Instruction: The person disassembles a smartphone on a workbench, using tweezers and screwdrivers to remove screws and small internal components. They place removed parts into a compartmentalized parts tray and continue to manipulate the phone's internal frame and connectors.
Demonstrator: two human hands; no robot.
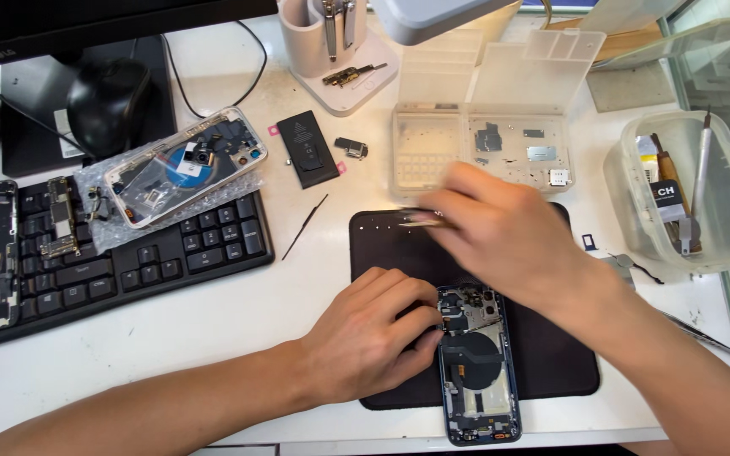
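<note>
The left hand rests on the black work mat with its fingers curled down against the upper left edge of an opened phone body, pinning that blue-framed shell in place; the shell lies upright on the mat directly right of these fingers, its round charging coil just below and right of the fingertips. The right hand hovers above and to the right of the left one, blurred, closed around a pair of metal tweezers whose tips stick out leftward from the grip over the top of the mat. Just beyond the right hand sits a clear plastic parts tray with its lid flipped up, small components lying in its compartments. Left of the tweezers' tips lie a thin black pry tool, a black battery and a small loose part. Farther left of the left hand, a second opened phone shell rests on bubble wrap atop a black keyboard. Right of the right wrist stands a clear tub of tools.
</note>
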